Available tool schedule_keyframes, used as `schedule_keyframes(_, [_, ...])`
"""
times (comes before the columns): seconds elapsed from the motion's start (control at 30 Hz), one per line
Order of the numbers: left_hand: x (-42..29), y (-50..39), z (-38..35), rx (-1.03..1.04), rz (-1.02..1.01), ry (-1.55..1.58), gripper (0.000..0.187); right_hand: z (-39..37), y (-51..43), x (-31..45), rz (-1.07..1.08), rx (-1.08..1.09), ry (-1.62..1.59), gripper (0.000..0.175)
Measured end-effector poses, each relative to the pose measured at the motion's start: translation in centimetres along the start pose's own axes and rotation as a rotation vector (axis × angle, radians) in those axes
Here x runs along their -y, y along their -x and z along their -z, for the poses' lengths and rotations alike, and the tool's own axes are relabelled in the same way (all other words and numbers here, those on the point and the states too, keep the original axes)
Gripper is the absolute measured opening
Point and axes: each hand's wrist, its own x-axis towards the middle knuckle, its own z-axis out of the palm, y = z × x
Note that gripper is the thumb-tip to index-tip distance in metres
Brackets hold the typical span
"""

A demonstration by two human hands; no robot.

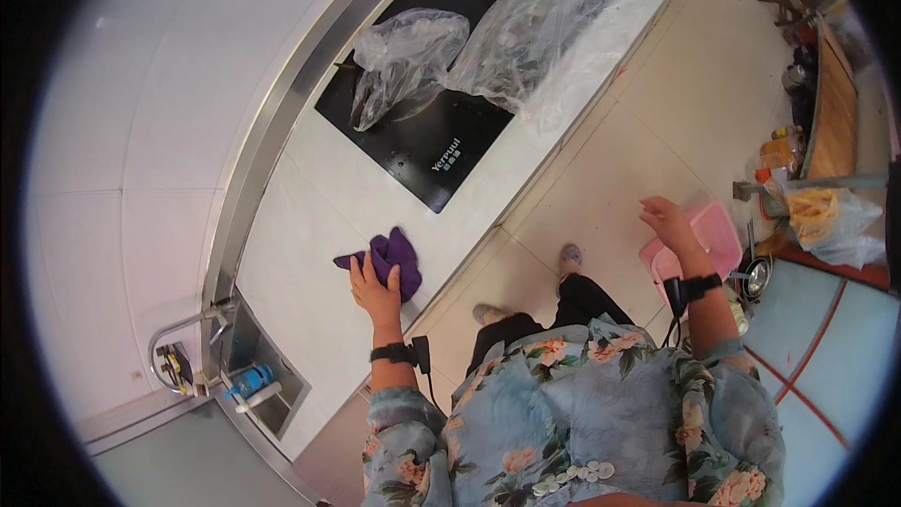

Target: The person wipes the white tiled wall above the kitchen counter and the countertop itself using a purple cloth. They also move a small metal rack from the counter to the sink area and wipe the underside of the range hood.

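Observation:
My left hand (374, 290) rests on a crumpled purple cloth (398, 260) lying on the white countertop (295, 239). Its fingers are spread over the near edge of the cloth. Nothing is held in my right hand (665, 218), which hangs in the air over the floor, close to a pink plastic bin (714, 229). Beyond the cloth, a black glass cooktop (429, 162) is set in the counter, and crumpled clear plastic bags (528, 35) lie over it.
A sink (281, 401) with a curved metal faucet (165, 331) and a blue bottle (252, 380) is at the lower left. On the right stand a wooden board (834, 113), a small metal pan (757, 278) and a bag of yellowish food (816, 215). A metal ledge borders the wall.

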Motion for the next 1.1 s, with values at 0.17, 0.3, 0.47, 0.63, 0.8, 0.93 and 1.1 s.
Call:
schedule_keyframes(0.17, [-0.8,-1.2,-1.3,-0.051,0.139,-0.102,0.070,0.2,1.0,-4.6,-0.071,0.061,-0.045,0.030])
schedule_keyframes(0.3, [-1.0,-3.3,-1.8,-0.040,0.179,-0.105,0.069,-2.8,-0.6,-2.7,0.076,0.126,-0.032,0.030])
schedule_keyframes(0.47, [-0.8,-6.7,-2.4,-0.063,0.171,-0.089,0.069,-3.6,-3.1,2.1,0.176,0.138,0.100,0.032])
schedule_keyframes(0.63, [-1.2,-10.2,-3.2,-0.047,0.205,-0.103,0.070,-1.4,-5.1,4.5,0.134,0.085,0.104,0.030])
schedule_keyframes(0.8, [-1.4,-14.2,-3.4,-0.019,0.220,-0.113,0.070,-0.3,-6.9,4.8,0.080,-0.021,0.077,0.029])
schedule_keyframes(0.93, [-1.3,-17.7,-4.0,-0.036,0.209,-0.130,0.069,-0.4,-7.8,4.9,0.144,-0.086,0.047,0.028])
schedule_keyframes(1.1, [-1.3,-21.8,-4.9,-0.102,0.260,-0.146,0.064,1.0,-8.9,5.3,0.111,-0.106,0.079,0.028])
